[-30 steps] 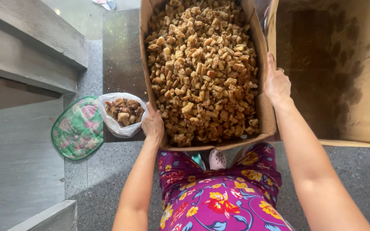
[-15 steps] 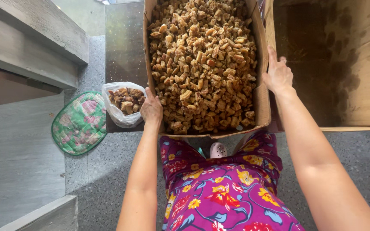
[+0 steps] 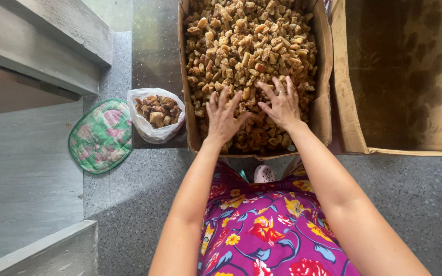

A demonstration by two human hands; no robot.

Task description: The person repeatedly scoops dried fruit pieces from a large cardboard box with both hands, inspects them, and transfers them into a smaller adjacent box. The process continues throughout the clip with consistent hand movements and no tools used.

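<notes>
Brown chunks (image 3: 251, 46) fill our cardboard box (image 3: 324, 110) on the floor. Our left hand (image 3: 223, 118) and right hand (image 3: 282, 105) lie flat on them, fingers spread, grip pinching nothing. Small bag (image 3: 155, 116) sits just left.

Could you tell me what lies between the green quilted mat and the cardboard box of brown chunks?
In the head view, a clear plastic bag holding similar chunks sits between the mat and the box.

Soft, even daylight; the picture is sharp. Beyond the fingers (image 3: 282, 89) a dark floor slab (image 3: 154, 46) shows faint glare; edges bend slightly.
</notes>
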